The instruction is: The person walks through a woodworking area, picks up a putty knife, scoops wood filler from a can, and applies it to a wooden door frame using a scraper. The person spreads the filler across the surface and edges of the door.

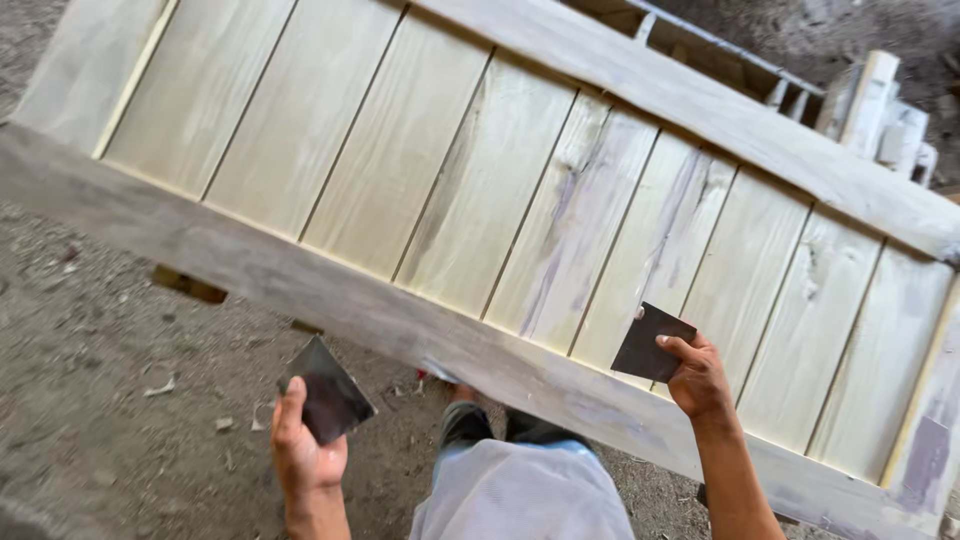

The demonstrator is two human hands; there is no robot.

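**Two scrapers held at a wooden panel**

Right hand (pixel 700 380) grips a dark flat scraper (pixel 650 343), blade against the slatted wooden panel (pixel 480 190) above it. Left hand (pixel 305 455), below the panel's frame, grips a second dark scraper (pixel 328 397), clear of the wood.

A rough woodworking yard: a slatted wooden panel (pixel 520 200) over littered dirt ground (pixel 110 400).

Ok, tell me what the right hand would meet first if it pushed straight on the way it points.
Probably the pale vertical wooden slats of the panel: the right hand holds a dark flat square scraper already over them, though depth is unclear.
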